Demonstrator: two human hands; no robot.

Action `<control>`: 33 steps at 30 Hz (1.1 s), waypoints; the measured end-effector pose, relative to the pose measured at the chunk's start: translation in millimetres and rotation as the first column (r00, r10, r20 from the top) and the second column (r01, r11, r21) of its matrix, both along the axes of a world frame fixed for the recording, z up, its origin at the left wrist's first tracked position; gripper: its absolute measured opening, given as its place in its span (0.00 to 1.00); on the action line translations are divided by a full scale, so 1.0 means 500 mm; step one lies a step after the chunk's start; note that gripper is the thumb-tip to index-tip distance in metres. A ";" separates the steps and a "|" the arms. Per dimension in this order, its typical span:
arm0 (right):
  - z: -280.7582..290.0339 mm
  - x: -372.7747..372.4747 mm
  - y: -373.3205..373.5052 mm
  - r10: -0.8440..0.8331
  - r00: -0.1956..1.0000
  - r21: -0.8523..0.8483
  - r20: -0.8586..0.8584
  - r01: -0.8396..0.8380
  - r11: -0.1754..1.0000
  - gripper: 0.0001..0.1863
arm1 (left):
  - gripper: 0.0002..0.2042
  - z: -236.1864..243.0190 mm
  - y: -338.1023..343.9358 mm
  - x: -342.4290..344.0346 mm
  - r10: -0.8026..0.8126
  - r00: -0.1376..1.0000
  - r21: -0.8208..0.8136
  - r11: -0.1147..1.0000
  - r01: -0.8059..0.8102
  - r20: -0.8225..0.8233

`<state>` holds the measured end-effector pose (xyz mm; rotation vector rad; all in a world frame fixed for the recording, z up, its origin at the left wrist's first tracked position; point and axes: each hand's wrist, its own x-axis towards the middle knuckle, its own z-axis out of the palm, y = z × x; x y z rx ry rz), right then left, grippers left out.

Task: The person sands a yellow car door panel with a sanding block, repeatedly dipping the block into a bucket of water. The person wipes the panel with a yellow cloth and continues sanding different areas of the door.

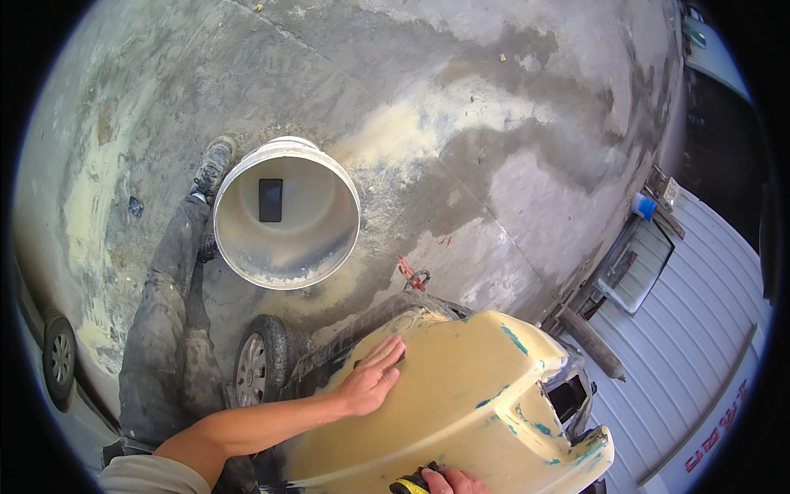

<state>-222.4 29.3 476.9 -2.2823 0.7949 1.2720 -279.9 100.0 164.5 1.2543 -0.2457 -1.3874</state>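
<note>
My left hand (372, 380) lies flat, fingers stretched out, on a beige, dusty car body panel (444, 387) with teal patches along its edges. Dark bits show beside its fingers; I cannot make out whether they are a thing under the hand or part of the panel. At the lower edge of the picture, my right hand (457, 482) is closed round a yellow and black object (411, 482), mostly cut off from view. The panel has a dark opening (568, 397) at its right end.
A white bucket (350, 216) with a black phone-like slab (270, 200) in it stands by my shoe (216, 163). Close to my legs is a car wheel (262, 362). Right of the panel are white corrugated sheeting (708, 305) and a framed glass pane (638, 267). Powder streaks the concrete floor (395, 49).
</note>
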 end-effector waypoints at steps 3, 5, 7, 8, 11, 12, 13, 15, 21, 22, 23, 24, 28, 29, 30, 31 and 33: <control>-0.001 -0.011 0.001 0.007 1.000 -0.030 0.016 -0.006 1.000 0.35 | 0.25 0.026 -0.061 0.051 0.043 0.995 -0.057 0.997 -0.049 -0.092; 0.000 -0.017 0.000 0.006 0.999 -0.047 0.051 -0.003 0.999 0.35 | 0.25 0.044 -0.084 0.088 0.081 0.989 -0.182 0.978 -0.103 -0.122; 0.005 -0.022 -0.001 0.014 0.998 -0.057 0.060 -0.011 0.998 0.34 | 0.25 0.067 -0.071 0.099 0.059 0.996 -0.185 0.980 -0.072 -0.073; 0.008 -0.025 -0.001 0.027 0.998 -0.065 0.062 -0.023 0.998 0.34 | 0.25 0.077 -0.059 0.094 0.076 0.997 -0.205 0.976 -0.076 -0.007; 0.015 -0.030 -0.005 0.041 0.998 -0.107 0.051 -0.036 0.994 0.32 | 0.25 0.075 -0.049 0.067 0.135 0.986 -0.219 0.969 -0.111 0.098; 0.016 -0.031 -0.006 0.047 0.999 -0.117 0.028 -0.043 0.992 0.31 | 0.25 0.072 -0.060 0.060 0.128 0.989 -0.192 0.975 -0.112 0.074; 0.018 -0.032 -0.007 0.068 0.998 -0.141 0.017 -0.065 0.988 0.30 | 0.25 0.063 -0.075 0.055 0.127 0.986 -0.213 0.972 -0.102 0.105; 0.016 -0.030 -0.009 0.106 0.994 -0.213 0.023 -0.099 0.972 0.28 | 0.25 0.052 -0.088 0.054 0.087 0.996 -0.187 0.978 -0.090 -0.026; 0.015 -0.014 -0.010 0.123 0.988 -0.376 0.096 -0.078 0.923 0.15 | 0.26 0.108 -0.059 0.095 0.083 0.994 -0.156 0.985 -0.072 0.066; 0.017 -0.013 -0.012 0.095 0.993 -0.406 0.071 -0.059 0.912 0.15 | 0.25 0.110 -0.078 0.113 0.104 0.992 -0.133 0.987 -0.094 0.077; 0.021 -0.012 -0.012 0.069 0.997 -0.436 0.036 -0.046 0.899 0.15 | 0.24 0.110 -0.098 0.127 0.087 0.990 -0.111 0.989 -0.099 -0.113; 0.022 -0.013 -0.016 0.092 0.996 -0.451 0.000 -0.082 0.889 0.17 | 0.24 0.104 -0.118 0.147 0.035 0.956 -0.100 0.993 -0.067 -0.293; 0.035 -0.026 -0.031 0.171 0.981 -0.500 0.090 -0.104 0.860 0.15 | 0.23 0.063 -0.127 0.103 0.062 0.943 -0.076 0.993 -0.091 -0.328; 0.040 -0.030 -0.035 0.161 0.983 -0.508 0.089 -0.094 0.856 0.15 | 0.23 0.054 -0.110 0.075 0.094 0.973 -0.060 0.992 -0.109 -0.213; 0.040 -0.037 -0.040 0.158 0.983 -0.517 0.097 -0.086 0.851 0.15 | 0.23 0.038 -0.103 0.049 0.158 0.984 -0.060 0.985 -0.163 -0.077; 0.045 -0.042 -0.044 0.157 0.983 -0.525 0.100 -0.082 0.847 0.15 | 0.23 0.030 -0.099 0.032 0.196 0.980 -0.046 0.980 -0.194 0.046; 0.047 -0.053 -0.052 0.122 0.981 -0.528 0.151 -0.024 0.849 0.15 | 0.23 0.032 -0.110 0.042 0.139 0.984 -0.013 0.990 -0.142 -0.108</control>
